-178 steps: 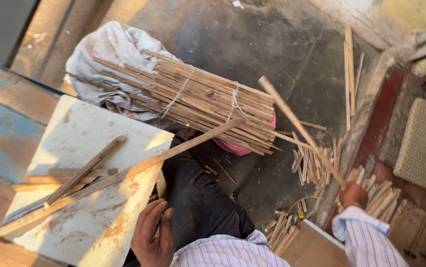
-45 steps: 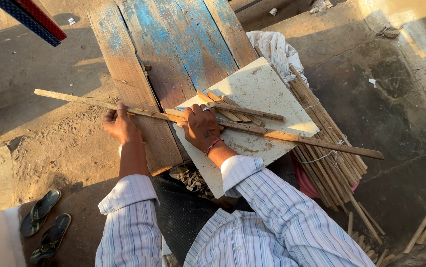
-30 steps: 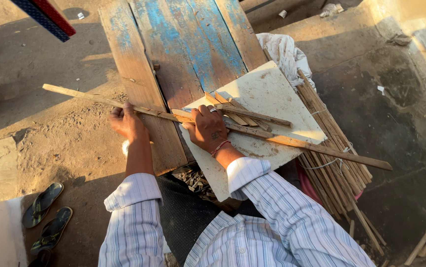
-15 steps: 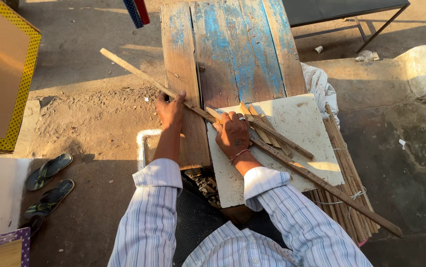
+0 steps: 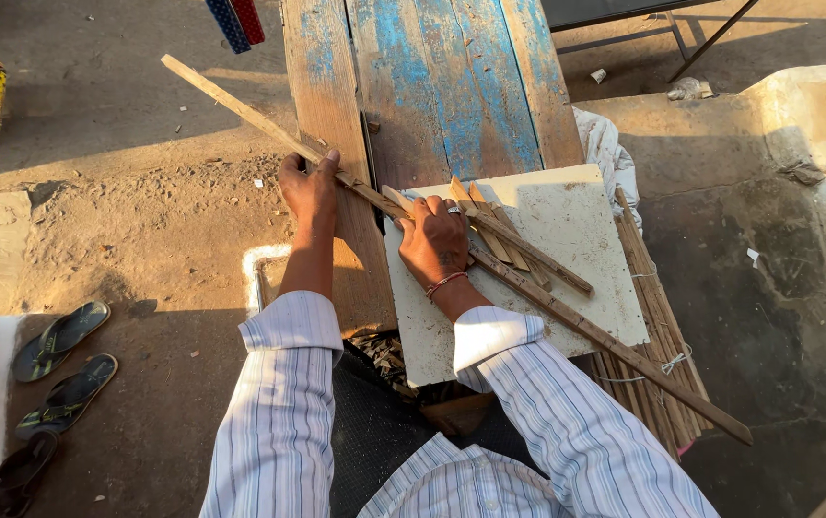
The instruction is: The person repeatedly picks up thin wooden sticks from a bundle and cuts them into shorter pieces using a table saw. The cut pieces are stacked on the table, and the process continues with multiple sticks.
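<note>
Several short wooden strips (image 5: 504,240) lie on the pale square stone slab (image 5: 576,240), beside a tied bundle of sticks (image 5: 657,336). I see my left hand (image 5: 307,190) clasping the long thin wooden slat (image 5: 240,107); my right hand (image 5: 434,242) presses it down, fingers curled. It runs diagonally across the blue-painted plank bench (image 5: 432,86).

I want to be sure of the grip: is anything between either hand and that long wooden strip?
Nothing visible. The left hand and right hand both rest directly on the long wooden strip, which lies across the blue plank and pale slab. Shorter sticks lie beside it, under the right hand.
</note>
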`<act>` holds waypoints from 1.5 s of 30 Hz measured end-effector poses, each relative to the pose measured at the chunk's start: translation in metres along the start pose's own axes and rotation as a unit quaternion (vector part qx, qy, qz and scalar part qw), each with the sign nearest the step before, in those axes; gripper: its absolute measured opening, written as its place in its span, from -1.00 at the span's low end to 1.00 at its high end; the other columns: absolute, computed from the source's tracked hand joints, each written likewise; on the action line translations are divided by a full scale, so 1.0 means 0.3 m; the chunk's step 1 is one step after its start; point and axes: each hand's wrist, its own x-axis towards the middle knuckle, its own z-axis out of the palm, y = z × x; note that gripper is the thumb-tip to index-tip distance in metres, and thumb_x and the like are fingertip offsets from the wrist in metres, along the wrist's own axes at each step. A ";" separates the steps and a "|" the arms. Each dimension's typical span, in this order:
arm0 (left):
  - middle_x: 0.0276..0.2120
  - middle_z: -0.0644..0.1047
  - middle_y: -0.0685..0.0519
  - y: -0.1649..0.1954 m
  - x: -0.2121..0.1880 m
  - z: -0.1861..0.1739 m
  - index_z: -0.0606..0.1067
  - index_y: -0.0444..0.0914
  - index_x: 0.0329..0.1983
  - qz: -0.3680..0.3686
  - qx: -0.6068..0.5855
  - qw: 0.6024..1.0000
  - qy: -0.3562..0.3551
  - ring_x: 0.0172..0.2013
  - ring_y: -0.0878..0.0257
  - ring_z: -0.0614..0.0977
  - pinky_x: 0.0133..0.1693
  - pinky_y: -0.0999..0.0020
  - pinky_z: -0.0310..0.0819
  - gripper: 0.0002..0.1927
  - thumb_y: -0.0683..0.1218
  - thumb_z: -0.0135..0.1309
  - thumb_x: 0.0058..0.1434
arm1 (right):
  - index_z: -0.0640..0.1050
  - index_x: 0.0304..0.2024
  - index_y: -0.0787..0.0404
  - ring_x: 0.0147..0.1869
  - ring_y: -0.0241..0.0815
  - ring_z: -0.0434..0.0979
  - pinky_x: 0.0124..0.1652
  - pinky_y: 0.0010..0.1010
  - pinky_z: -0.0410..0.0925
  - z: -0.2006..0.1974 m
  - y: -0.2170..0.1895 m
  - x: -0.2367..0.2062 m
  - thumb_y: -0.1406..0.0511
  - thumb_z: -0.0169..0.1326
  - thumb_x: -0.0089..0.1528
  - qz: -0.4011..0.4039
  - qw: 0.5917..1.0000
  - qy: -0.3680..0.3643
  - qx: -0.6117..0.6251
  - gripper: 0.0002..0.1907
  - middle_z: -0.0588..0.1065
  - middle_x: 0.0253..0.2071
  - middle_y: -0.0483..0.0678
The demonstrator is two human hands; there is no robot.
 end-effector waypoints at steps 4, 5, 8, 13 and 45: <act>-0.03 0.60 -0.24 -0.016 0.030 0.009 0.43 -0.45 0.12 0.000 0.030 1.000 0.004 -0.04 0.01 0.67 0.05 0.18 0.53 -0.34 -0.03 0.40 0.05 | 0.58 -0.08 0.30 0.03 0.15 0.47 0.01 -0.04 0.32 0.024 0.006 0.019 0.22 0.20 0.21 -0.004 1.000 0.000 -0.011 -0.69 0.48 -0.12 0.09; -0.01 0.59 -0.23 -0.019 0.036 0.011 0.44 -0.44 0.12 0.003 0.045 0.999 0.008 -0.02 0.01 0.66 0.07 0.17 0.51 -0.34 -0.02 0.41 0.05 | 0.58 -0.08 0.31 0.03 0.16 0.47 0.01 -0.04 0.31 0.028 0.008 0.024 0.22 0.20 0.21 -0.002 1.000 -0.002 -0.016 -0.68 0.47 -0.12 0.10; 0.00 0.56 -0.23 -0.028 0.049 0.014 0.44 -0.42 0.11 0.012 0.084 0.996 0.023 0.01 -0.02 0.61 0.09 0.12 0.46 -0.32 0.01 0.43 0.03 | 0.58 -0.06 0.31 0.05 0.15 0.47 0.01 -0.04 0.31 0.040 0.011 0.035 0.23 0.19 0.21 -0.001 1.000 -0.006 -0.016 -0.67 0.47 -0.11 0.09; -0.02 0.56 -0.21 -0.037 0.063 0.016 0.45 -0.40 0.10 0.005 0.099 0.995 0.020 0.00 -0.02 0.61 0.08 0.11 0.46 -0.33 0.03 0.41 0.02 | 0.59 -0.07 0.29 0.07 0.14 0.47 0.04 -0.04 0.32 0.052 0.013 0.043 0.22 0.20 0.21 0.001 1.000 0.002 -0.014 -0.68 0.48 -0.12 0.07; -0.07 0.60 -0.14 0.008 0.060 0.001 0.56 -0.33 -0.01 -0.025 0.109 0.993 0.025 -0.06 0.01 0.67 0.05 0.10 0.48 -0.46 0.04 0.38 0.02 | 0.61 -0.11 0.29 -0.04 0.07 0.54 -0.01 -0.13 0.35 0.079 0.003 0.055 0.27 0.31 0.14 -0.017 0.999 0.039 -0.009 -0.68 0.50 -0.17 0.03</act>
